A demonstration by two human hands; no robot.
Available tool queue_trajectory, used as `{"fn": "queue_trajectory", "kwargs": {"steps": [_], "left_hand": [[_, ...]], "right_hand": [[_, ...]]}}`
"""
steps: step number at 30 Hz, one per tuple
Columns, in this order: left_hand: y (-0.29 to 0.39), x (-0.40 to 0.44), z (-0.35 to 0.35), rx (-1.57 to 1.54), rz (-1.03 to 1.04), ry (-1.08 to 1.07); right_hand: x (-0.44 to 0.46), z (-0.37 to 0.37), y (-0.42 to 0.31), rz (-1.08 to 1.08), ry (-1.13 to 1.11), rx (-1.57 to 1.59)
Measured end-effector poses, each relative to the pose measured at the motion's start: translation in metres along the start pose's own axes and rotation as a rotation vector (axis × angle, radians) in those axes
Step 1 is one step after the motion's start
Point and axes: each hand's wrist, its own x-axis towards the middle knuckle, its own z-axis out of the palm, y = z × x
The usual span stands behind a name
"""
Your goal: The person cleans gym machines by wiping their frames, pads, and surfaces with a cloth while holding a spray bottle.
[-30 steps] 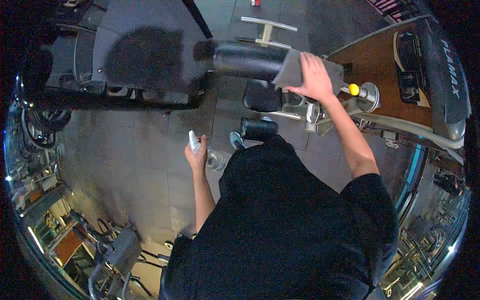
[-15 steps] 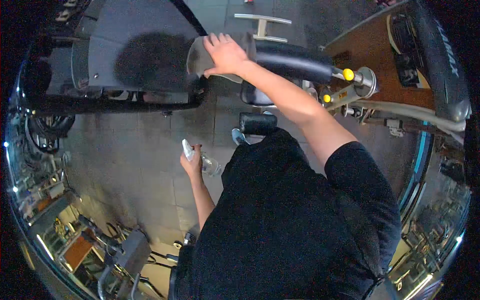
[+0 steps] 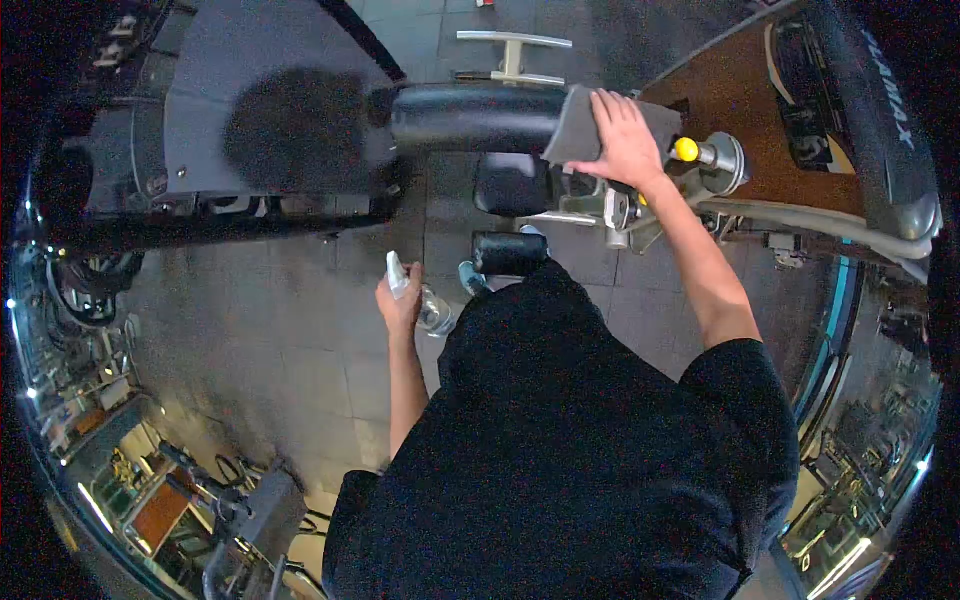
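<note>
My spread right hand (image 3: 626, 146) covers a likely soft cloth (image 3: 568, 128), best held mid-fabric; my left hand (image 3: 401, 306) clasps a spray bottle (image 3: 436, 313).

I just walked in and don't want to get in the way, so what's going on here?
A person in a black top has one arm out to a long black padded roller. Their right hand lies spread on a gray cloth over the roller's end nearest the yellow knob. Their left hand grips a clear spray bottle by its white head, above the floor and apart from the roller.
</note>
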Motion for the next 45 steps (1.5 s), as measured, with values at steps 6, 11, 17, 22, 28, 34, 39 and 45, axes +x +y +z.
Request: {"fn": "queue_trajectory", "kwargs": {"steps": [6, 11, 17, 22, 28, 34, 39, 45], "left_hand": [[-0.023, -0.030, -0.019, -0.001, -0.139, 0.103], [-0.062, -0.064, -0.031, -0.127, -0.210, 0.254], [-0.071, -0.063, -0.032, -0.124, -0.129, 0.288], [-0.057, -0.034, -0.017, -0.114, -0.083, 0.161], [-0.001, -0.008, 0.001, 0.019, 0.020, 0.061], [-0.001, -0.015, 0.001, -0.224, -0.048, 0.022], [-0.042, -0.036, -0.014, -0.121, -0.128, 0.153], [-0.045, -0.073, -0.027, -0.113, -0.236, 0.394]], "right_hand": [[0.126, 0.030, -0.133, -0.143, -0.139, 0.072], [0.203, 0.063, -0.207, -0.246, -0.040, -0.005], [0.178, 0.061, -0.187, -0.283, 0.059, 0.070], [0.068, 0.022, -0.081, -0.120, 0.076, 0.184], [-0.032, -0.004, 0.028, 0.037, 0.134, 0.061], [0.029, 0.006, -0.015, 0.002, -0.067, 0.052], [0.125, 0.037, -0.127, -0.164, -0.005, 0.065], [0.213, 0.075, -0.218, -0.321, -0.117, -0.001]]}}
